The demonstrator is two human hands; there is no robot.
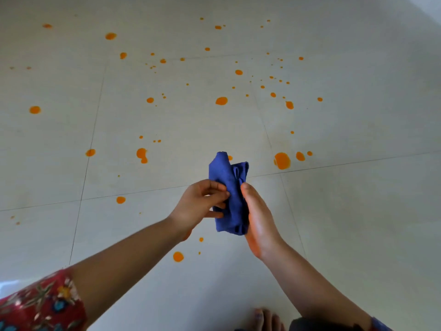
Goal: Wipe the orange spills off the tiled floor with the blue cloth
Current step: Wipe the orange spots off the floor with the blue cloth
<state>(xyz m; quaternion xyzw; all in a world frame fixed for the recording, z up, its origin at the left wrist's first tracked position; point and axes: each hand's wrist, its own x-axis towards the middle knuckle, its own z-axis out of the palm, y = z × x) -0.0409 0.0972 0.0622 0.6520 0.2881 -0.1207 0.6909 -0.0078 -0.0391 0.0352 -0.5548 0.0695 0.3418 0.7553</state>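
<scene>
head view looks down over both forearms at the blue cloth (229, 194), which is held up in the air between the hands, clear of the tiled floor (358, 211). the left hand (198, 206) has its fingers curled onto the cloth's left edge, pinching the fabric. the right hand (260, 225) cups it from the other side with the thumb laid along the edge. its fingers are hidden behind the fabric, so from where i stand it looks like a hold, not a loose touch. the cloth is bunched into a rough upright wad, more folded than spread.

orange spills (221, 101) dot the floor all around. most lie beyond the hands, the biggest blot (282, 160) is beyond and to the right of the right hand, and a round drop (178, 256) sits under the forearms, nearer the person. none looks smeared.

i'd judge this as the readying step: shaping the cloth into a pad, with wiping not yet begun. the next move calls for bringing the wad down flat onto a nearby blot, pressing with one palm and drawing it inward, so the wet orange is lifted, not dragged across clean tile.
</scene>
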